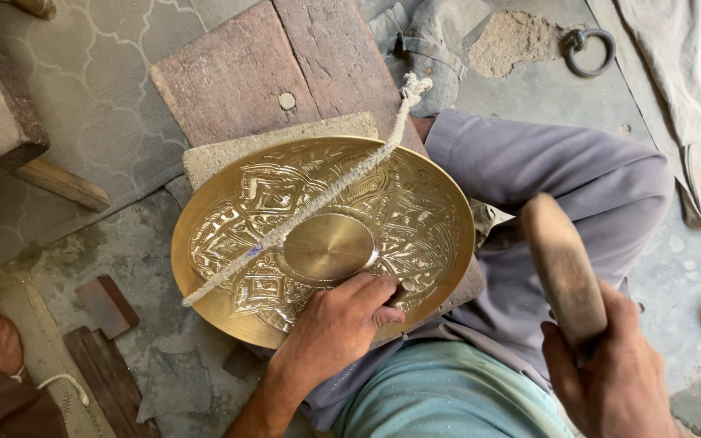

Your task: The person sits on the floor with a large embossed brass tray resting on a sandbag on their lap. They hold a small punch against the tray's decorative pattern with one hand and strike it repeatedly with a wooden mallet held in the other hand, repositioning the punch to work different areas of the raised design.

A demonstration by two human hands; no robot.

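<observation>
Brass fills the frame: near the camera, the right hand (618, 381) is clenched on a worn wooden mallet (565, 268), while the left hand (338, 328) pinches a small tool against an engraved plate (322, 235). The plate rests tilted on a stone block (229, 150) at the person's knee, a rope (318, 199) stretched across it. It looks stiff, heavy and slick; the rim seems the surest hold. Beyond lies a wooden board (285, 61).
</observation>
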